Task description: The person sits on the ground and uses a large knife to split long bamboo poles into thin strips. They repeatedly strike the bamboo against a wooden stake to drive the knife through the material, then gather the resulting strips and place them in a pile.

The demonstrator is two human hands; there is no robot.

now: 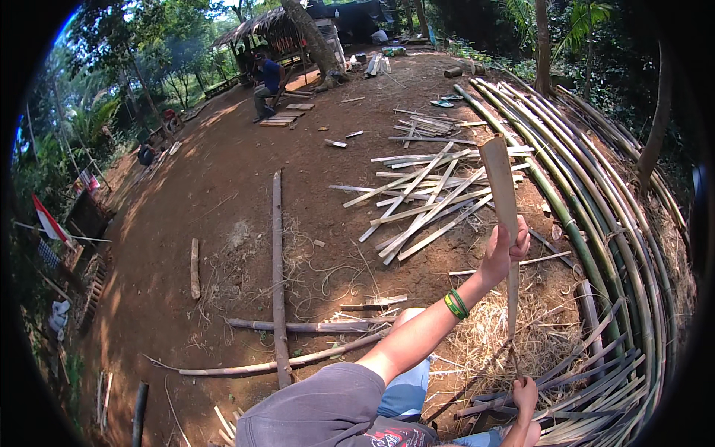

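My left hand (pixel 509 249) is raised at the right with green and yellow bands at its wrist. Its fingers are wrapped round an upright split bamboo piece (pixel 497 175), broad and tan at the top and narrow toward the bottom. Lower down, near the frame's bottom edge, my right hand (pixel 524 392) is closed below the narrow end of the piece. Something thin and dark shows just above its fingers, but what it grips is too small to tell. Pale shavings (pixel 488 335) lie on the ground behind the piece.
Long bamboo poles (pixel 566 201) curve along the right. Split strips (pixel 432 197) lie in a loose pile ahead, and more strips (pixel 596 395) at the lower right. A straight pole (pixel 278 261) crosses other sticks at centre left. Farther off, a person (pixel 268 83) sits near a thatched shelter (pixel 257 30).
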